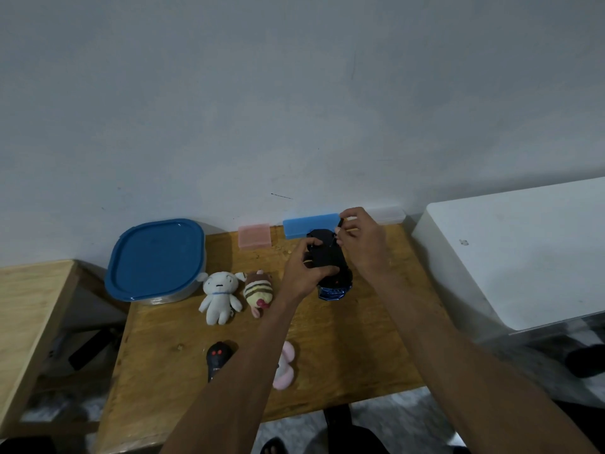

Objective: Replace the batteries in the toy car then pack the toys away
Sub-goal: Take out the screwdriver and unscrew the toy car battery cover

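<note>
Toy car (328,262) turned belly-up at the far middle of the bench (343,348), presumably so the battery hatch faces the camera and can be worked on; blue body just showing beneath the dark chassis. Left hand (302,273) curled round the near left side of the chassis, gripping it to keep it from rocking. Right hand (358,239) poised over the far end, thumb and fingers pinched on a thin tool, most likely a small screwdriver (340,224), its tip down at the underside; too small and dark to tell whether it sits in a screw. Judged as the opening step of the battery swap, hatch not yet off. Blue case (309,225) and pink case (254,236) lined up along the wall just behind the car, within easy reach, perhaps holding tools or cells; contents not visible. Blue-lidded tub (157,257) parked at the far left corner, lid on, likely kept aside for packing later. White plush (219,296) and striped plush (258,291) lying side by side between tub and car, a pink plush (284,365) and a black remote (218,358) nearer the front edge, partly hidden by the left forearm, all left loose, waiting for packing.
</note>
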The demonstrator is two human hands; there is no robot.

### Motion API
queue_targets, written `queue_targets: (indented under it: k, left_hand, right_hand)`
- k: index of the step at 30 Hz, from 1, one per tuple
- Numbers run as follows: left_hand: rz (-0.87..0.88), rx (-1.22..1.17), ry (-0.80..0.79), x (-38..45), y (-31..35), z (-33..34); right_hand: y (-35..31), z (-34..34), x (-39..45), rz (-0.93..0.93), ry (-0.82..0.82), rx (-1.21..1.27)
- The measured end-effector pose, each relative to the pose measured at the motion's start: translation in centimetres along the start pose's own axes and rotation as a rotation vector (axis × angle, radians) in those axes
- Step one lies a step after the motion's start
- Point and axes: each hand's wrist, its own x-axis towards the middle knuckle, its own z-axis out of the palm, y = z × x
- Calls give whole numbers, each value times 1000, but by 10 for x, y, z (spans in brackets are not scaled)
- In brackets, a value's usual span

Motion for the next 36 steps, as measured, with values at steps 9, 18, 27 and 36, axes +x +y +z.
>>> queue_targets:
  k: [9,18,27,36]
  left_hand:
    - [-5,-22,-12,-3,7,3]
    - [-11,-47,-8,-4,9,3]
    - [3,-61,-11,-6,12,0]
    - [9,-43,-6,-6,17,0]
  right_hand:
    - [-6,-1,1,-134,109,-104]
    - [-10,-1,-2,-168,133,-115]
    - [-11,-2,1,-197,141,-108]
    - [-13,-3,2,-188,147,-66]
